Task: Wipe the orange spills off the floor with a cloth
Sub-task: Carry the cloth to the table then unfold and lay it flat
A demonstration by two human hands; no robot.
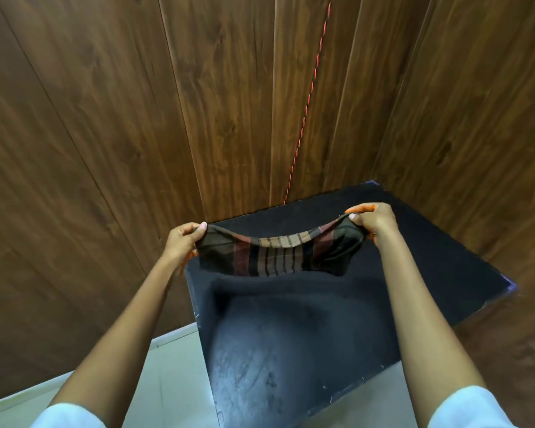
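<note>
A dark plaid cloth (275, 254) with brown, tan and reddish stripes hangs stretched between my two hands above a black table top (291, 335). My left hand (183, 242) pinches its left corner and my right hand (371, 220) pinches its right corner. The cloth sags in the middle. Orange stains show on my right fingertips and at the lower edge of my left hand. No orange spill on the floor is in view.
Dark wooden wall panels (105, 118) rise close behind the black table. A thin red cord (309, 94) runs down the wall to the table's far edge. A strip of pale grey floor (167, 375) shows at the lower left beside the table.
</note>
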